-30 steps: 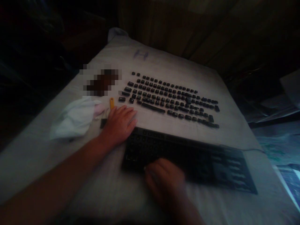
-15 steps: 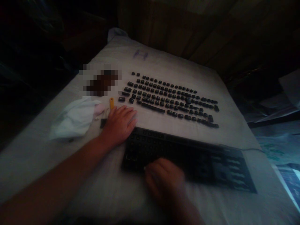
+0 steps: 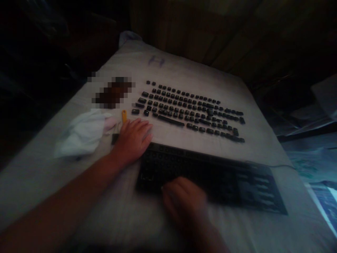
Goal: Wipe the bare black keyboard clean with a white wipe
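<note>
A black keyboard base (image 3: 210, 175) with its keys removed lies across the near part of a pale cloth-covered surface (image 3: 184, 73). Rows of loose black keycaps (image 3: 189, 110) are laid out beyond it. My left hand (image 3: 134, 138) lies flat on the cloth at the keyboard's far left corner, fingers stretched out and together, holding nothing. My right hand (image 3: 184, 202) rests on the keyboard's near edge, dark and blurred, fingers curled; what they hold, if anything, does not show.
A crumpled white cloth (image 3: 81, 133) lies left of my left hand. A small yellow tool (image 3: 124, 115) and a small dark item (image 3: 115, 138) sit beside it. A pixelated patch (image 3: 112, 93) lies farther back. Dark clutter surrounds the surface; papers (image 3: 313, 165) lie at the right.
</note>
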`<state>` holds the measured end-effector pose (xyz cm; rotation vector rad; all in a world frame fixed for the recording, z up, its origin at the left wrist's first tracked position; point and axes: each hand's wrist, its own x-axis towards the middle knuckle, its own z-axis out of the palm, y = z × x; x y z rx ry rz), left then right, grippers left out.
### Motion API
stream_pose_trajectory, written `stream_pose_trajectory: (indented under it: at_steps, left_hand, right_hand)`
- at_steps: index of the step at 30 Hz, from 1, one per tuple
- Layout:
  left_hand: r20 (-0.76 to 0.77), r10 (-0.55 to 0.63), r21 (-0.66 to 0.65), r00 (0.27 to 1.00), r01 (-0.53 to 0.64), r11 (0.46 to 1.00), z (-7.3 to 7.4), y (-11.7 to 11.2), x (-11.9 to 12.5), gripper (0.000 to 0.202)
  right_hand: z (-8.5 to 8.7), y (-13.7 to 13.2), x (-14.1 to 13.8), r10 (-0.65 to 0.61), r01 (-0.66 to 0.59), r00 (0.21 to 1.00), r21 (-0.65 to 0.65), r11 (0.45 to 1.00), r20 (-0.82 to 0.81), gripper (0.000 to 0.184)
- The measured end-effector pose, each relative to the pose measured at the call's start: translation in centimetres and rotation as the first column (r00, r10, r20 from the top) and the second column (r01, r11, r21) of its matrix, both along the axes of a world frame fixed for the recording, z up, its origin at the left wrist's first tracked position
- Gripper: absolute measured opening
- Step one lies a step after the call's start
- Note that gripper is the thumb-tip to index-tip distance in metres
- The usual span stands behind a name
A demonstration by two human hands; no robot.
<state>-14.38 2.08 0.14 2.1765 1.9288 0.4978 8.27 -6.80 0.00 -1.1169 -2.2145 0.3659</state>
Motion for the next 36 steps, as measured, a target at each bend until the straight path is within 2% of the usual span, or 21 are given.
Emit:
stream_pose_trajectory:
  at_steps: [6, 10, 13, 15, 17, 20, 27, 32, 36]
  left_hand:
    - [0.002, 0.002, 0.01, 1.0, -0.002, 1.0, -0.1, 0.0, 0.0, 0.05]
    - [-0.004, -0.003, 0.013, 1.0, 0.003, 1.0, -0.1, 0.1, -0.1, 0.052]
    - [-0.006, -0.005, 0.013, 1.0, 0.005, 1.0, -0.2, 0.1, -0.2, 0.054]
    - [-0.008, -0.008, 0.013, 1.0, 0.008, 1.0, -0.3, 0.2, -0.3, 0.056]
    - [-0.018, -0.008, 0.016, 1.0, 0.009, 1.0, -0.4, 0.3, -0.4, 0.057]
    - [-0.035, -0.017, 0.022, 0.999, 0.018, 1.0, -0.5, 0.4, -0.6, 0.058]
    - [-0.062, -0.018, 0.022, 0.998, 0.019, 1.0, -0.7, 0.5, -0.9, 0.058]
    - [-0.06, -0.026, 0.036, 0.998, 0.028, 0.999, -0.7, 0.6, -1.0, 0.058]
    - [-0.06, -0.023, 0.032, 0.998, 0.025, 0.999, -0.5, 0.6, -0.8, 0.061]
  right_hand:
    - [0.4, 0.2, -0.3, 0.019, -0.019, 0.999, -0.012, 1.0, -0.028, 0.028]
    - [2.1, 0.6, 0.9, 0.045, -0.047, 0.985, -0.007, 0.999, -0.166, 0.017]
    - [3.3, 1.2, 3.0, -0.106, 0.114, 0.971, 0.023, 0.993, -0.215, 0.014]
    - [3.6, 1.6, 4.6, -0.208, 0.245, 0.936, 0.1, 0.964, -0.285, 0.014]
    - [3.5, 1.9, 5.9, -0.247, 0.281, 0.937, 0.116, 0.953, -0.246, 0.013]
    - [2.9, 1.9, 6.7, -0.213, 0.241, 0.957, 0.133, 0.961, -0.195, 0.014]
    - [2.6, 0.7, 6.4, -0.086, 0.089, 0.996, 0.096, 0.991, -0.035, 0.018]
    - [1.8, 0.4, 5.9, -0.087, 0.093, 0.995, 0.115, 0.989, -0.055, 0.022]
    - [1.2, 0.2, 5.7, -0.049, 0.047, 0.999, 0.091, 0.995, 0.021, 0.024]
